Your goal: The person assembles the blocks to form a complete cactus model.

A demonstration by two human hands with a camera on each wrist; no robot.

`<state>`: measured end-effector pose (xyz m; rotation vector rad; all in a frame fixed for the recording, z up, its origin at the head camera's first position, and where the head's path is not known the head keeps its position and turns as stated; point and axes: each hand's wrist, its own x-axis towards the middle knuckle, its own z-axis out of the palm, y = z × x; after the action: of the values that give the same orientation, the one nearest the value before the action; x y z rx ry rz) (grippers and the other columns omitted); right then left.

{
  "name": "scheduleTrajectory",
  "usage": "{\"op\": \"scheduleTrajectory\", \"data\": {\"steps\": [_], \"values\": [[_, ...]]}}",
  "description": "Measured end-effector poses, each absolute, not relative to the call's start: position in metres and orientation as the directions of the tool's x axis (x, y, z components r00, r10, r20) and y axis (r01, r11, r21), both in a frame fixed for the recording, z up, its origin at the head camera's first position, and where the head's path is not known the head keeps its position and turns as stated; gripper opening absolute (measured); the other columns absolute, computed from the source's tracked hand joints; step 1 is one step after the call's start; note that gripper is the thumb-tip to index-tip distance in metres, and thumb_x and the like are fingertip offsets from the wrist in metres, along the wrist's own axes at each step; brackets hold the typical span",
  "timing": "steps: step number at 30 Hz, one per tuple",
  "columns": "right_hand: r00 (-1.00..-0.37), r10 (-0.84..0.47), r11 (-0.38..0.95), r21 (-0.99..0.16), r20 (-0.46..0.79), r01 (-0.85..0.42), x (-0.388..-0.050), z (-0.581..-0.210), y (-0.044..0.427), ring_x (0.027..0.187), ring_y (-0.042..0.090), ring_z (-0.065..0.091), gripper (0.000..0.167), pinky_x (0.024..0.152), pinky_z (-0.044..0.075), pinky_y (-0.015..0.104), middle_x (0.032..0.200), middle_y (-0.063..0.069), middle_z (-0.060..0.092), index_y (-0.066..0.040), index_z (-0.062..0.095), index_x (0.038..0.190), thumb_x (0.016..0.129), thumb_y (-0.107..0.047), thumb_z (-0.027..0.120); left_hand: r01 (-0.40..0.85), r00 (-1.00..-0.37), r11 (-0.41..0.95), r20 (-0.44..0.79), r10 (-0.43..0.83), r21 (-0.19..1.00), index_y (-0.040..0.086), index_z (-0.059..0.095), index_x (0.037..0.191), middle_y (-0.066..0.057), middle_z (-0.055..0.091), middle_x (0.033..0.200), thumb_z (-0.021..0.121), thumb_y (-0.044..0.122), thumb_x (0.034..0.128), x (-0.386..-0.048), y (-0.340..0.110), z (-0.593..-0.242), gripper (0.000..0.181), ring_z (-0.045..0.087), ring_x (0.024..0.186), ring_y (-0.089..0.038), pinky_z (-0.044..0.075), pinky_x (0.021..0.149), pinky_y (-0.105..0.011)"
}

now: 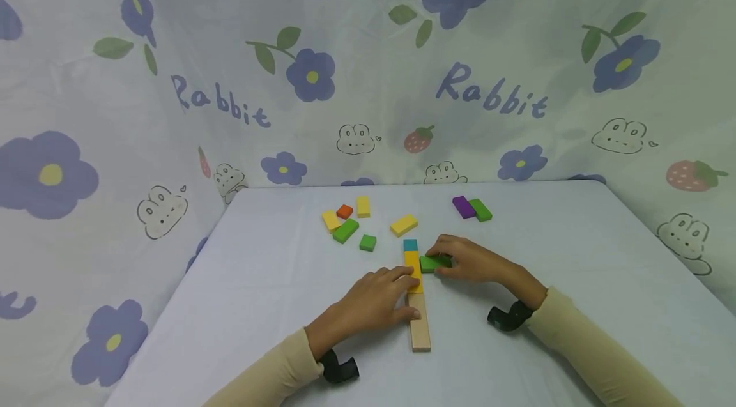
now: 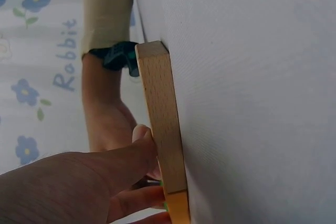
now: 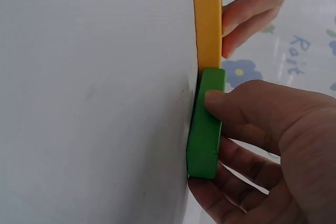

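Evidently, the right hand (image 1: 468,258) pinches the green block (image 1: 430,265) between thumb and fingers, thumb on its near side, a hold that seems suited to careful placing; the block lies on the table (image 1: 552,234) with one end at the orange block's (image 1: 412,259) right side, though whether they quite touch I cannot tell. The left hand (image 1: 376,297) rests loosely spread over the row, fingertips on the orange block and thumb on the wood block (image 1: 420,338), probably so the row, with the blue block (image 1: 410,245) at its far end, won't shift.
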<state>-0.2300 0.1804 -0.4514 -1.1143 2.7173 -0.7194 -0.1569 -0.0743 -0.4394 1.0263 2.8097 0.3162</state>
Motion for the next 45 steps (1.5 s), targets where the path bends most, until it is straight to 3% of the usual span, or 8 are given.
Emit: {"op": "scheduleTrajectory", "data": {"steps": [15,28,45], "values": [[-0.724,-0.687,0.624,-0.462,0.060,-0.631,-0.2305,-0.4530,0.1799,0.101,0.011,0.060,0.033,0.092,0.055,0.035,0.109,-0.003,0.066,-0.010,0.070,0.121,0.090,-0.021,0.075,0.635,-0.753,0.742,-0.045,0.657,0.215,0.027,0.054,0.142,0.003,0.045,0.155,0.058,0.060,0.0931,-0.1594,-0.0752,-0.4439,0.059,0.053,0.132,-0.021,0.048,0.105,-0.042],[-0.737,-0.674,0.625,-0.496,0.048,-0.603,-0.2322,-0.4553,0.1823,0.098,0.010,0.059,0.037,0.084,0.054,0.026,0.106,-0.004,0.065,-0.010,0.071,0.123,0.089,-0.023,0.076,0.636,-0.750,0.739,-0.047,0.660,0.221,0.027,0.054,0.142,0.003,0.045,0.155,0.059,0.059,0.0932,-0.1588,-0.0747,-0.4427,0.059,0.053,0.132,-0.020,0.049,0.104,-0.041],[-0.745,-0.665,0.625,-0.506,0.053,-0.594,-0.2316,-0.4575,0.1829,0.099,0.009,0.057,0.035,0.088,0.053,0.028,0.110,-0.005,0.065,-0.015,0.070,0.122,0.089,-0.023,0.076,0.631,-0.753,0.742,-0.053,0.656,0.228,0.027,0.053,0.143,0.003,0.045,0.155,0.060,0.059,0.0930,-0.1590,-0.0746,-0.4417,0.060,0.052,0.133,-0.022,0.048,0.105,-0.042]]}}
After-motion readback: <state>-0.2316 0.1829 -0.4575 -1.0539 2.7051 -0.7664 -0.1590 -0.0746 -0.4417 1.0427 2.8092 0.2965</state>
